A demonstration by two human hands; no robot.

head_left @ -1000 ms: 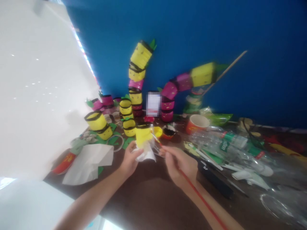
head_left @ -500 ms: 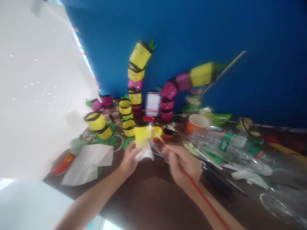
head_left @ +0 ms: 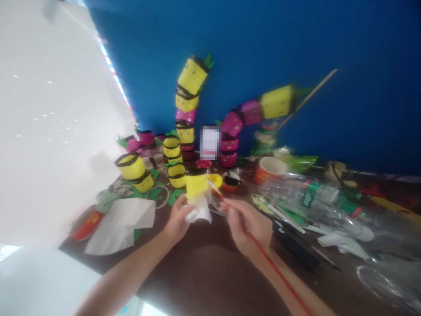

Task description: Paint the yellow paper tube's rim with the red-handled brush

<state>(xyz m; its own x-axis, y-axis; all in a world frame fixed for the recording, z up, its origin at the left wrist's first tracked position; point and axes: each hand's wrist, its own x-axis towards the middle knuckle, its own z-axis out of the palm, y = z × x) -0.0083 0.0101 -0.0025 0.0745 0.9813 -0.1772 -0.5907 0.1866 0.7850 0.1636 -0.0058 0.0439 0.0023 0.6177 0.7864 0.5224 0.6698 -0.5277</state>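
Observation:
A cup-shaped piece [head_left: 197,185], yellow above with a dark rim and wrapped in white tissue below, is held by my left hand [head_left: 179,219] at its lower left side. My right hand [head_left: 249,224] is closed around a long red paintbrush [head_left: 274,267], whose tip points up and left, close to the yellow piece's right side. Whether the bristles touch it is too blurred to tell. Just behind the tip sits a dish of yellow paint [head_left: 215,181], and right of it a bowl with black paint [head_left: 231,181].
Yellow cups [head_left: 131,169] and white paper [head_left: 121,224] lie left on the brown table [head_left: 197,272]. Curved stacks of yellow and magenta cups [head_left: 232,125] stand behind. Clear bottles [head_left: 305,195], a paper cup [head_left: 271,169] and a black-handled tool [head_left: 297,248] are right.
My right hand and the brush have shifted slightly left, the tip moving from over the yellow dish toward the yellow piece. The piece in my left hand has moved a little right.

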